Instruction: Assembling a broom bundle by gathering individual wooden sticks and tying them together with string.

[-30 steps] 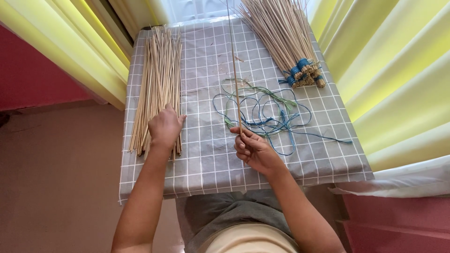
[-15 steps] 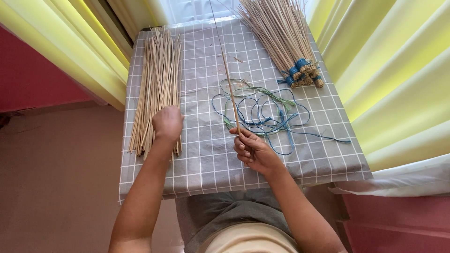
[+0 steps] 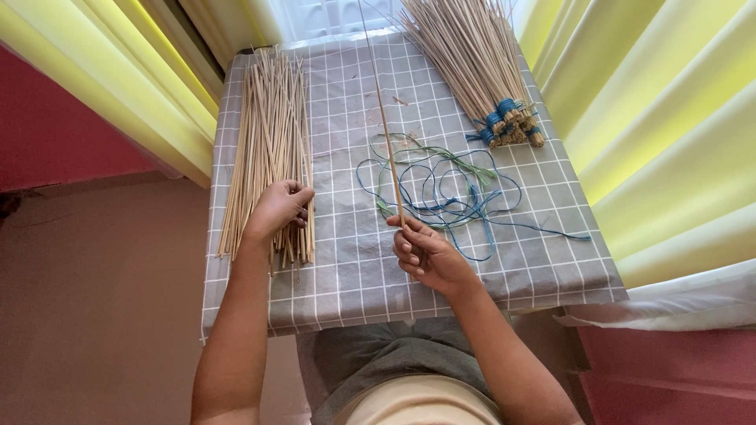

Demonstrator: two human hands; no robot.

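Two hands at work over a small tabletop (image 3: pixel 346 291) under a grey cloth with a white grid, yellow curtains (image 3: pixel 102 79) close on both sides. Largest upon it: a loose flat pile of pale thin sticks (image 3: pixel 272 134) along the left edge, laid lengthwise, probably so single ones can be drawn off from the near ends. At the far right corner, a fanned bundle of like sticks (image 3: pixel 465 55), bound at its near end with blue cord binding (image 3: pixel 504 122), spread away toward the window. Between them, nearer the right, a loose tangle of blue and green cord (image 3: pixel 441 189), sprawled across the cloth within reach of the right hand. Left hand (image 3: pixel 277 208) resting on the near end of the loose pile, fingers curled down over the sticks; grip narrow and pressed among them, though whether pinching one or merely holding them flat cannot be told. Right hand (image 3: pixel 425 256) near the tabletop's middle, grip closed round the lower end of a single long stick (image 3: pixel 382 118), held tilted away so its thin tip runs out past the top of the view, likely kept clear of the tangle just beside it. Against half a second ago: single stick stood steeper, tip now out of frame; left hand shifted little, still on the pile; cord and bundle unmoved.
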